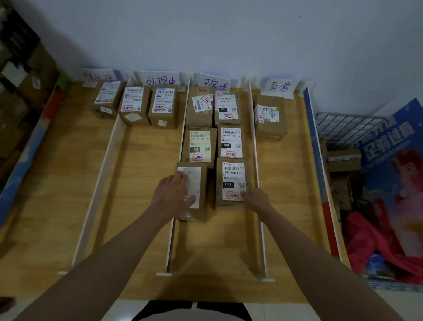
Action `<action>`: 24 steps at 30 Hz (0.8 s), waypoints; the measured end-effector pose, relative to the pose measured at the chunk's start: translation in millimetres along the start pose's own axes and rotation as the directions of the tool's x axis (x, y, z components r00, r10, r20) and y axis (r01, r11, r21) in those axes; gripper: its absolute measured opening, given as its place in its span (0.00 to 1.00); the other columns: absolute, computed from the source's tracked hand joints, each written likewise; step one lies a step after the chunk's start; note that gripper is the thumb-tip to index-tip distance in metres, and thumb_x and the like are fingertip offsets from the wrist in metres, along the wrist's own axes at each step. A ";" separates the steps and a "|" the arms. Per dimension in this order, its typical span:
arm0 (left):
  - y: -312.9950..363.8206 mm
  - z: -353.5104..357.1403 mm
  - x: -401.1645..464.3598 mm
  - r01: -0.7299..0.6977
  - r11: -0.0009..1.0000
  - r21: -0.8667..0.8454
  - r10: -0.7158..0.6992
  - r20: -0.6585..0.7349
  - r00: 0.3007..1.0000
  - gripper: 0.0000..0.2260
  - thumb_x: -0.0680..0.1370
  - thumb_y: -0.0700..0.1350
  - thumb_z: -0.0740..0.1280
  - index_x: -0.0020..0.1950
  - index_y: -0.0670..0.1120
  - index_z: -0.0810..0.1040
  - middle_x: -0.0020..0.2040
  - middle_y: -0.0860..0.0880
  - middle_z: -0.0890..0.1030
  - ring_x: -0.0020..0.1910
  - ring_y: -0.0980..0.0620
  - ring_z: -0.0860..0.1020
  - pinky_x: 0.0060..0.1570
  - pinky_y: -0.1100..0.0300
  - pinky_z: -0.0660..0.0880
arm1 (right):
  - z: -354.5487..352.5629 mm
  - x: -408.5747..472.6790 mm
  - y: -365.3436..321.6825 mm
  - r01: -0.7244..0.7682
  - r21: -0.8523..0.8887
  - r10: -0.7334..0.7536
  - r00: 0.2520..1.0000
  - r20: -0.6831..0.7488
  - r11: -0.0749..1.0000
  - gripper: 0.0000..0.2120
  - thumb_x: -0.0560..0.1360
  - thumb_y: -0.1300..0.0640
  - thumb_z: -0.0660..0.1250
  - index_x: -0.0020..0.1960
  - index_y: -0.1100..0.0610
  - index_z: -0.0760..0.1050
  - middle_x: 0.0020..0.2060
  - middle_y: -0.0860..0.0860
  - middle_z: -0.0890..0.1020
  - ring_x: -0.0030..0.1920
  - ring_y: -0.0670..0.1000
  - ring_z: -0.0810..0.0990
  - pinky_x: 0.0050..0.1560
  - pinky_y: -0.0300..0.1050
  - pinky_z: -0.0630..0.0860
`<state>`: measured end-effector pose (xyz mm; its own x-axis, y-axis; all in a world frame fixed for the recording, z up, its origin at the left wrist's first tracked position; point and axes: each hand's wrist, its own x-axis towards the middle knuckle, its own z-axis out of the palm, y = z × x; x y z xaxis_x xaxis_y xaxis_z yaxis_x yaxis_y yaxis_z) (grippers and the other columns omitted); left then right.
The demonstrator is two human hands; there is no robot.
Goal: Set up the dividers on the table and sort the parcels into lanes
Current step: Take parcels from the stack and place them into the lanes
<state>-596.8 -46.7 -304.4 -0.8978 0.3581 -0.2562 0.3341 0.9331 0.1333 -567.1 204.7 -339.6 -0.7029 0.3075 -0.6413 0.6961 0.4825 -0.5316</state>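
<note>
Left hand [174,191] flat, fingers spread on blurred near parcel [192,191]; right hand [256,198] touches, perhaps grips, labelled brown parcel "032" [232,182]; both in third lane on counter [59,178]

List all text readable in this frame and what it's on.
"处理中": second lane sign
"已完成": third lane sign
"032-03B-E01", "032": parcel by right hand
"15H": three parcels behind, e.g.
First and fourth signs, stamps, other labels: unreadable.
</note>
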 end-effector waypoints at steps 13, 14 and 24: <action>-22.8 -73.6 -7.8 0.125 0.979 0.161 -0.093 -0.195 0.976 0.23 0.82 0.57 0.54 0.72 0.45 0.69 0.71 0.46 0.70 0.70 0.45 0.68 0.71 0.49 0.63 | -39.0 -50.9 -87.4 0.400 -0.594 -0.605 0.774 -0.189 0.698 0.21 0.83 0.50 0.56 0.72 0.60 0.66 0.69 0.58 0.71 0.70 0.59 0.68 0.69 0.55 0.67; -29.6 -78.8 -14.6 0.145 0.978 0.153 -0.109 -0.219 0.970 0.23 0.82 0.57 0.54 0.71 0.45 0.70 0.70 0.46 0.71 0.70 0.45 0.68 0.71 0.49 0.63 | -33.1 -55.7 -95.9 0.421 -0.635 -0.652 0.738 -0.175 0.647 0.22 0.83 0.50 0.56 0.74 0.59 0.65 0.71 0.57 0.69 0.72 0.58 0.66 0.72 0.54 0.64; -127.0 -103.4 -115.6 0.379 0.923 0.060 -0.344 -0.308 0.887 0.23 0.83 0.56 0.52 0.74 0.45 0.68 0.72 0.46 0.69 0.73 0.46 0.64 0.72 0.50 0.58 | 57.7 -114.3 -180.2 0.542 -0.737 -0.810 0.586 -0.012 0.403 0.25 0.82 0.44 0.50 0.75 0.55 0.63 0.72 0.55 0.69 0.72 0.57 0.65 0.74 0.58 0.60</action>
<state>-565.1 -210.1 -192.8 -0.9997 -0.0138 0.0218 -0.0145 0.9994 -0.0317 -603.7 35.3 -202.5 -0.9776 -0.2010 0.0620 -0.2083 0.9659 -0.1539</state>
